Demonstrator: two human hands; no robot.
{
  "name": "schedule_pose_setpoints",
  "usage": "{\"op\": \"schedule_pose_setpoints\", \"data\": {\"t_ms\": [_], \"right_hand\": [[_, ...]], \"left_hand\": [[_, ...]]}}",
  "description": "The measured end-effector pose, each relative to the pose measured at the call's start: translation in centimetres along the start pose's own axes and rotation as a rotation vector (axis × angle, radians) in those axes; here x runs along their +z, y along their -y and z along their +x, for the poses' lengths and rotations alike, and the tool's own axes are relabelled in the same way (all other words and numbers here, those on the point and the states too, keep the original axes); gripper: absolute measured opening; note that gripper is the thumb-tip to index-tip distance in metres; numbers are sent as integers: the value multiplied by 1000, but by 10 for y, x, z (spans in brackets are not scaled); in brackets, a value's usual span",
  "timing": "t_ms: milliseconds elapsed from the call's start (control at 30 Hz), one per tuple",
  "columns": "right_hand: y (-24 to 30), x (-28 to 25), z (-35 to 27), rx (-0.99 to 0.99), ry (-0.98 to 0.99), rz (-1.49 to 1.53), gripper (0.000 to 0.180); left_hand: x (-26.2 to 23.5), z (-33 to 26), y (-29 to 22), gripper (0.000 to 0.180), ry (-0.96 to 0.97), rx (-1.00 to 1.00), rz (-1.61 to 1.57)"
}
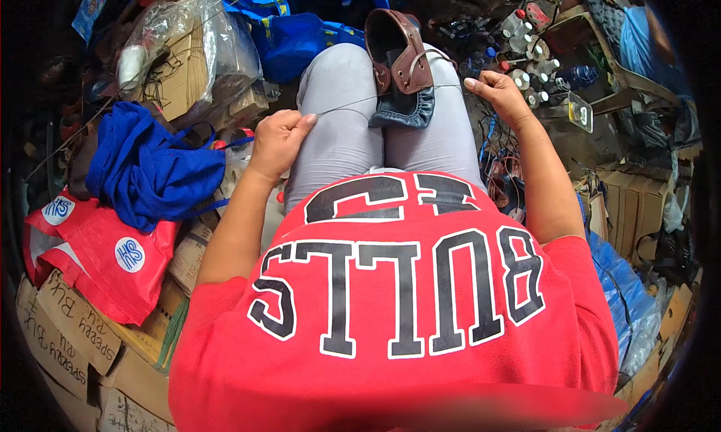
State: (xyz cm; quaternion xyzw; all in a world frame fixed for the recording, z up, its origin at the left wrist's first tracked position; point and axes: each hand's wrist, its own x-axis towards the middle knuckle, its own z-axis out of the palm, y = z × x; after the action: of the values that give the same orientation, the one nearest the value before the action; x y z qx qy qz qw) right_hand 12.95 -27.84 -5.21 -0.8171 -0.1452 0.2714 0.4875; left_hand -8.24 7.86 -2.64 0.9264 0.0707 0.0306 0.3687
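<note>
- The left hand, left of centre, is curling closed, pinching one end of a thin thread.
- The right hand, upper right of centre, is bending at the wrist, pinching the thread's other end.
- A brown shoe is resting on the knees, top centre, between both hands.

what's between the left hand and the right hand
In the head view, a taut thread runs from the left hand to the right hand, across the brown shoe on the lap.
</note>
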Motion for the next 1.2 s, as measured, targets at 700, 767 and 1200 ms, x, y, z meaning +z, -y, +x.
{"op": "schedule_pose_setpoints", "data": {"t_ms": [700, 767, 1200], "right_hand": [[-40, -41, -95, 98, -476, -673, 46], [-6, -35, -99, -147, -609, -318, 38], [126, 42, -42, -684, -575, -227, 35]], "left_hand": [[23, 163, -142, 49, 309, 988, 782], [12, 173, -147, 38, 260, 944, 737], [-3, 100, -184, 54, -214, 595, -25]]}}
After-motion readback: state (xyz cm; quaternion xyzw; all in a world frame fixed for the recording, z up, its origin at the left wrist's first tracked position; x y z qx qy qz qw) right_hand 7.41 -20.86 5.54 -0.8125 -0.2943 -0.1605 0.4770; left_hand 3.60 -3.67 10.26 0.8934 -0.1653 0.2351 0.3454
